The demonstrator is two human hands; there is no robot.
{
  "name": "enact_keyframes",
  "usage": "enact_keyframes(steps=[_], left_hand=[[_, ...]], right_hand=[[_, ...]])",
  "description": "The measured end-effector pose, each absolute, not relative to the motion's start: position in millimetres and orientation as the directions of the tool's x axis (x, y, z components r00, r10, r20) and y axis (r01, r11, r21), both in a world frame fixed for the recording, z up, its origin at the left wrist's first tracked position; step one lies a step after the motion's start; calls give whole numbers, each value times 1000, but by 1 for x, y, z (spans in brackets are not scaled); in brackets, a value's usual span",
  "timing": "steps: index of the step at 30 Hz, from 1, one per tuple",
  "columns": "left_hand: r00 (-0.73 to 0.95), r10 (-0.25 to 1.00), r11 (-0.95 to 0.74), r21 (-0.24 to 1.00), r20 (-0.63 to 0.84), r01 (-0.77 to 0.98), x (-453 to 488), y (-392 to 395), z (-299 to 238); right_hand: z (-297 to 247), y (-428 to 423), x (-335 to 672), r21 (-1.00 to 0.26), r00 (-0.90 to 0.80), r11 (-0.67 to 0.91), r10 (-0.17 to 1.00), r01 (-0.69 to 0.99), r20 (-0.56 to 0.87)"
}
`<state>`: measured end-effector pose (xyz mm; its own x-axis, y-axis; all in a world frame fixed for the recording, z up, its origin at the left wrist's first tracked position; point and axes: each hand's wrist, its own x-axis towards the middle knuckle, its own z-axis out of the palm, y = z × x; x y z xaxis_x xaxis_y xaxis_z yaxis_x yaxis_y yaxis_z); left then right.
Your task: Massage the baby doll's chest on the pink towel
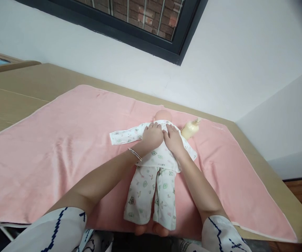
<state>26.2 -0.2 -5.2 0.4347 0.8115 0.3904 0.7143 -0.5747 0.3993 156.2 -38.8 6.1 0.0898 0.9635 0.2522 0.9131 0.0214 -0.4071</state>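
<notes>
A baby doll [163,114] lies stretched out on a pink blanket [88,115], its bald head away from me and its feet at the near edge. It wears a white printed top [157,157] and matching trousers [142,192]. My left hand [153,134] rests on the upper part of the top, fingers laid over the cloth and slightly bent. Beside it my right hand [173,140] lies flat on the other shoulder area, fingers apart. One sleeve [126,135] spreads out to the left. The doll's face cannot be seen.
Close to the doll's right-hand side in view lies a baby bottle [191,128] with pale yellow contents. A wooden table [22,84] bears the blanket. A white wall [219,70] and a dark-framed window [177,49] stand behind it.
</notes>
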Motion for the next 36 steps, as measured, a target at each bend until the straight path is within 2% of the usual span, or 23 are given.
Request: enact_keyframes(steps=[4,7,12,15,20,24,27,36], left_hand=[[429,831,-551,417,354,723,19,18,-9],[419,835,-543,414,355,731,19,20,-8],[426,830,-545,360,360,757,28,2,-7],[419,818,-559,375,394,740,32,-6,-8],[441,803,-586,399,400,705,27,3,-8],[442,818,-570,415,369,709,20,18,-7],[436,824,-563,448,361,694,19,22,-7],[379,831,-542,442,407,715,24,14,-9]], right_hand=[[11,-47,149,-357,62,10,980,934,189],[12,-47,152,-376,17,46,987,925,163],[8,-37,167,-459,34,96,963,883,267],[3,-31,174,-492,39,135,944,860,327],[5,-36,164,-444,60,119,927,888,370],[12,-50,144,-345,102,22,936,938,337],[16,-55,136,-276,77,15,944,961,320],[7,-38,161,-347,47,26,978,937,201]])
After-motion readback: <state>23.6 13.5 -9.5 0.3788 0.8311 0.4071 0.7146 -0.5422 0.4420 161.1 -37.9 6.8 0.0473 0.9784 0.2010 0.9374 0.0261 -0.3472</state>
